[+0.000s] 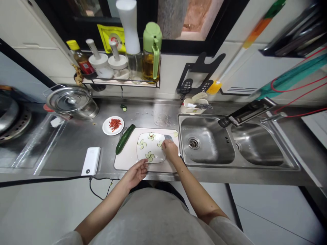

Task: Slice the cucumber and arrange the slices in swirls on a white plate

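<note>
A white plate (143,156) lies on the pale pink cutting board (125,162), bearing pinwheels of thin cucumber slices (149,157). The top pinwheel has red at its centre. My right hand (170,149) is over the plate's right edge, fingertips pinched at the right-hand pinwheel; whatever they hold is too small to name. Beneath that hand a knife blade (168,137) shows in part. Palm turned up, my left hand (136,173) is by the plate's lower left edge, fingers loosely bent and apart. A whole cucumber (125,139) lies along the board's left side.
Left of the board are a small white plate of red berries (114,124), a white power bank (91,161) with a cable, and a lidded steel pot (73,103). A double sink (208,139) adjoins on the right. Bottles stand on a rack (122,82) behind.
</note>
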The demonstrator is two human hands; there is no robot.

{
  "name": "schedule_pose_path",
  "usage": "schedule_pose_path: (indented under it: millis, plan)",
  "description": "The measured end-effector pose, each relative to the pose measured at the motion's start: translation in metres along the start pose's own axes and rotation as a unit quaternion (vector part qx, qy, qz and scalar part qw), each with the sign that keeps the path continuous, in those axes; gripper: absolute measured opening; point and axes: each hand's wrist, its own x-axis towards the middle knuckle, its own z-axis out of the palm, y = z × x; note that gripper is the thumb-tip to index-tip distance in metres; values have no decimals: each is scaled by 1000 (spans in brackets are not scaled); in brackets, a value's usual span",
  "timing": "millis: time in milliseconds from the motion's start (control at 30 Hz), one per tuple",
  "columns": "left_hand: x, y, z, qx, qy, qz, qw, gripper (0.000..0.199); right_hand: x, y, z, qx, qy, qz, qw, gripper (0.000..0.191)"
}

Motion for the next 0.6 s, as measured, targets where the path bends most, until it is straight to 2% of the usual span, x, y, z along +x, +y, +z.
schedule_pose_path:
  millis: [100, 167, 333, 500, 600]
  plan:
    - [-1, 5, 2, 0, 11, 19, 1000, 23, -1, 1, -3, 36, 21, 4, 999, 22]
    - [0, 14, 2, 3, 22, 54, 998, 23, -3, 3, -8, 78, 48, 7, 996, 23]
    - [6, 58, -5, 9, 66, 212, 975, 26, -17, 18, -21, 161, 112, 6, 981, 30]
    - [12, 104, -13, 21, 143, 385, 911, 29, -36, 40, -25, 204, 144, 32, 968, 39]
    - [19, 127, -20, 37, 231, 448, 863, 24, -45, 50, -27, 220, 159, 55, 961, 42]
